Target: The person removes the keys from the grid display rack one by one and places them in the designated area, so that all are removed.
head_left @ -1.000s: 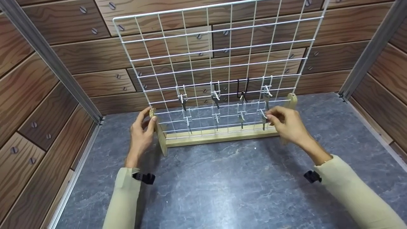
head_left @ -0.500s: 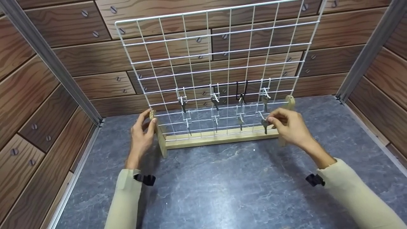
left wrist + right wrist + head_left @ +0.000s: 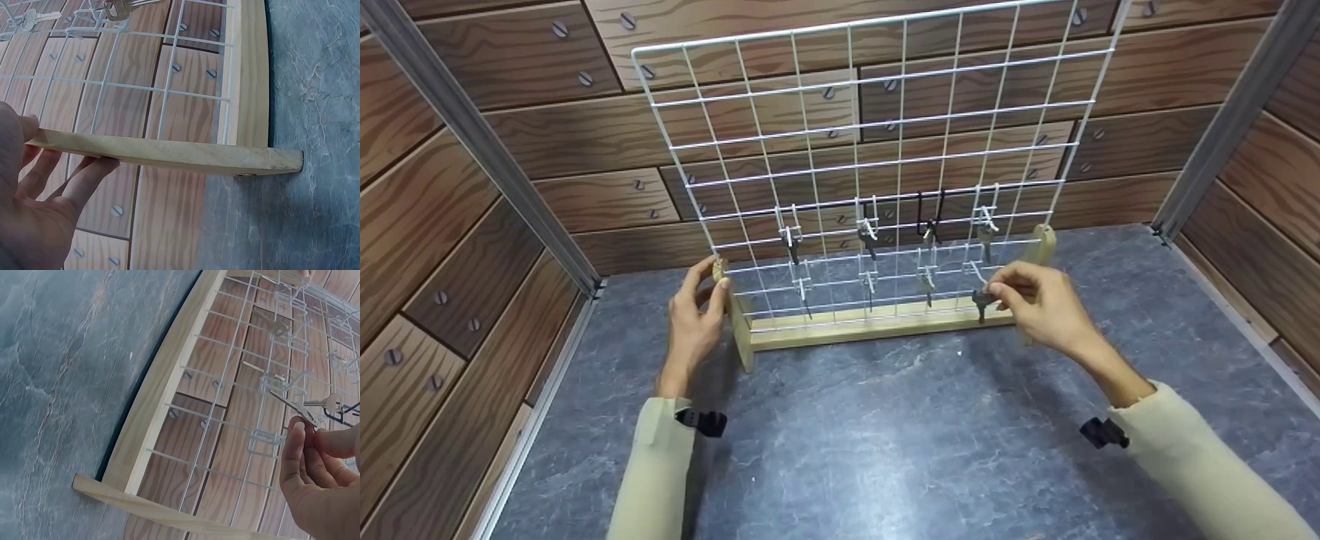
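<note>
My right hand pinches a metal key between thumb and fingertips, blade hanging down. Close above the key is a white wire hook at the lower right of the white wire grid. In the right wrist view, the held key lies near the hook's base; whether it touches the hook's tip I cannot tell. My left hand grips the left wooden side piece of the grid's stand, thumb on one face and fingers on the other, as in the left wrist view.
Other keys hang on hooks in two rows, including a key at upper left and one in the lower row. One hook is black. A wooden base bar joins the side pieces on the grey marbled table. Wood-patterned walls surround it.
My right hand has drawn the key down and out along the lower right hook, then shifted slightly left. The left hand keeps its grip on the side piece.
</note>
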Motion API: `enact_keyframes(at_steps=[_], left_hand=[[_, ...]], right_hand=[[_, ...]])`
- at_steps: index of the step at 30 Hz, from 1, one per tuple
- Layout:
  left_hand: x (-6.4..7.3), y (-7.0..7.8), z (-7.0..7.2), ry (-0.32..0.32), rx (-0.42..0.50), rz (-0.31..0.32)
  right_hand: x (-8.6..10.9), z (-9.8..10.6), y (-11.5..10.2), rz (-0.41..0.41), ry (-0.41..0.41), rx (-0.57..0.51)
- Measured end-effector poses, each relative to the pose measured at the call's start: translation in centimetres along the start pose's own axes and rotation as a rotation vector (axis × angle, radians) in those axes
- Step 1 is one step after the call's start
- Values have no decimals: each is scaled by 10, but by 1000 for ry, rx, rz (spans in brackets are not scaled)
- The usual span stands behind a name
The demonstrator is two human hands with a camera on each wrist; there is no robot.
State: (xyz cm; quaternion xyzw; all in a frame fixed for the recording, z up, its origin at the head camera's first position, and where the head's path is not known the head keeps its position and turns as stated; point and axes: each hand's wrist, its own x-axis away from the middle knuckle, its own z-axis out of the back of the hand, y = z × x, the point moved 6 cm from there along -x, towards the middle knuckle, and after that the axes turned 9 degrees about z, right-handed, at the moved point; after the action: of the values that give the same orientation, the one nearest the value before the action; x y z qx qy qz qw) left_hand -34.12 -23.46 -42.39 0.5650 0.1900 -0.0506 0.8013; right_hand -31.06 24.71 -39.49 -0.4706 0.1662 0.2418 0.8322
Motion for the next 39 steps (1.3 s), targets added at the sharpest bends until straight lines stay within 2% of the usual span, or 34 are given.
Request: enact_keyframes(at_steps=[13,21,31,39], left_hand=[[1,-1,0,13,-3,-1],[1,-2,1,24,-1,-39],[1,-3,1,19,-21,-24],[-2,-1,1,32,9,-58]], right_hand=[[3,-20,-12,7,-20,-52],[4,-34,-17,17,-33,-102],[1,-53,-23,12,-84,-157],[-3,-74,-28,-26,-157,-222]])
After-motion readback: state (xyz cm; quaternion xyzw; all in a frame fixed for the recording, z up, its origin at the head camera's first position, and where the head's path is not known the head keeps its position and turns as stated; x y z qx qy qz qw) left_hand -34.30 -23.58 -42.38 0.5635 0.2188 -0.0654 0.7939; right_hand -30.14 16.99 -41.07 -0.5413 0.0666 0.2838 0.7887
